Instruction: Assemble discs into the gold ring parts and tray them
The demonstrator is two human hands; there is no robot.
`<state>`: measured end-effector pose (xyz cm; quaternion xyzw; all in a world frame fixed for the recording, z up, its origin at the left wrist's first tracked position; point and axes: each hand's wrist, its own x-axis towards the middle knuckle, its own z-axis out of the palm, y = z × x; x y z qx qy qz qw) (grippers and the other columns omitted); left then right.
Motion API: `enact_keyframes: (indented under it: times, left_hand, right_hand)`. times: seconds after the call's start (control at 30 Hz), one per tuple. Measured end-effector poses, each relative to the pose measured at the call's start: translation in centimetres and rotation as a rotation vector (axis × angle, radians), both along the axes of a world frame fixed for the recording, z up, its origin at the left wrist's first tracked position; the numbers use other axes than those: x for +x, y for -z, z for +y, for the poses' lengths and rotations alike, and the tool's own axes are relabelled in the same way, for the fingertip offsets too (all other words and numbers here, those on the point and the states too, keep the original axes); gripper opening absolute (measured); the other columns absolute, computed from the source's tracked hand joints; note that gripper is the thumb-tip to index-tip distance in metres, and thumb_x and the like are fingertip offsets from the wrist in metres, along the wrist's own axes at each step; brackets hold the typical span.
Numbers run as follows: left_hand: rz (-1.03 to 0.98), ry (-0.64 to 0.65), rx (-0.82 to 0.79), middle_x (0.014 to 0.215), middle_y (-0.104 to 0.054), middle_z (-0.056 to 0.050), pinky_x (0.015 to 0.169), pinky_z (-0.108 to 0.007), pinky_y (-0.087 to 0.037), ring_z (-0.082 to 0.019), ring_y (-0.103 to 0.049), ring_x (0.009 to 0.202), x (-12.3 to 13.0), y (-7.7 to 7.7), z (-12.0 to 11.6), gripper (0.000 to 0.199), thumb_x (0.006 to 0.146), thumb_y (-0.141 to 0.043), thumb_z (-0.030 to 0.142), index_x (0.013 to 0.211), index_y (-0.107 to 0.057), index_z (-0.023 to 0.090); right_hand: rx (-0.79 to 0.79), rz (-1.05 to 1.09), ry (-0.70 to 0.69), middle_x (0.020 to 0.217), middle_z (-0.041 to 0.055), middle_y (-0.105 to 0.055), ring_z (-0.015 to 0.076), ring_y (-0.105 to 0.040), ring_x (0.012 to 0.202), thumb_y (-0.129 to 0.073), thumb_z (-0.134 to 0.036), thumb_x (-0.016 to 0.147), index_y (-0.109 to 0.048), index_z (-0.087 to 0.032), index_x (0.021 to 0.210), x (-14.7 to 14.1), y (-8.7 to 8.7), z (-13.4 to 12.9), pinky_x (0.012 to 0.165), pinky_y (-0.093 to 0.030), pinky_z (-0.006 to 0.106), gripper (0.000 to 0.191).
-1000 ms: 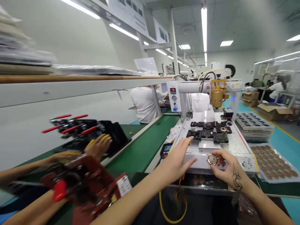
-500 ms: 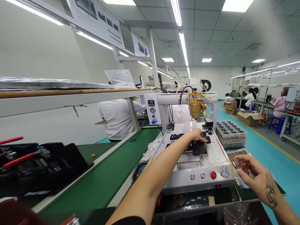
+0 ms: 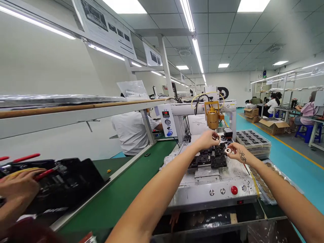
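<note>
A white benchtop machine [image 3: 210, 194] stands ahead, with a gold cylindrical head [image 3: 213, 118] above its bed. Black fixtures [image 3: 218, 158] lie on that bed. Over their back part, my left hand [image 3: 209, 139] pinches a small round ring-like part [image 3: 216, 137]. To the right, at the fixtures' edge, my right hand [image 3: 236, 152] holds a round metallic disc [image 3: 228, 151] between thumb and fingers. Both hands are below the gold head and apart from each other.
Stacked trays [image 3: 254, 141] stand right of the machine, with bagged round discs [image 3: 268, 184] nearer. A green conveyor [image 3: 121, 189] runs along the left. Another person's hand [image 3: 20, 189] is by black items with red-handled tools at far left. A person in white [image 3: 131, 131] sits beyond.
My right hand has moved left from beside the machine to the fixtures, holding a disc. My left hand has risen slightly off the fixtures with a round part. Another person's hand has appeared at far left.
</note>
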<state>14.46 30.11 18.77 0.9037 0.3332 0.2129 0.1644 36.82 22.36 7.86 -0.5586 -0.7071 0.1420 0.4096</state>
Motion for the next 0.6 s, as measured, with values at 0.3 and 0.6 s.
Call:
enact_keyframes:
  times: [0.3, 0.6]
  left_hand:
    - [-0.232, -0.006, -0.004, 0.092, -0.075, -0.005, 0.073, -0.030, -0.055, -0.017, -0.068, 0.079, -9.1, -0.9, -6.8, 0.022, 0.082, -0.067, 0.031, 0.100, -0.062, 0.018]
    - [-0.333, -0.079, 0.025, 0.085, -0.068, 0.000, 0.071, -0.030, -0.055, -0.016, -0.063, 0.074, -15.2, 1.0, -13.2, 0.020, 0.087, -0.065, 0.032, 0.105, -0.065, 0.022]
  right_hand:
    - [-0.275, -0.228, -0.261, 0.116, 0.0066, -0.072, 0.0208, -0.072, 0.096, -0.070, -0.037, 0.102, -0.069, -0.015, 0.121, 0.9, -1.2, 6.2, 0.084, -0.063, 0.039, 0.029]
    - [-0.180, -0.355, -0.217, 0.118, 0.0069, -0.072, 0.0212, -0.072, 0.100, -0.067, -0.037, 0.104, -0.070, -0.017, 0.118, 0.0, -1.3, 5.8, 0.089, -0.062, 0.040, 0.025]
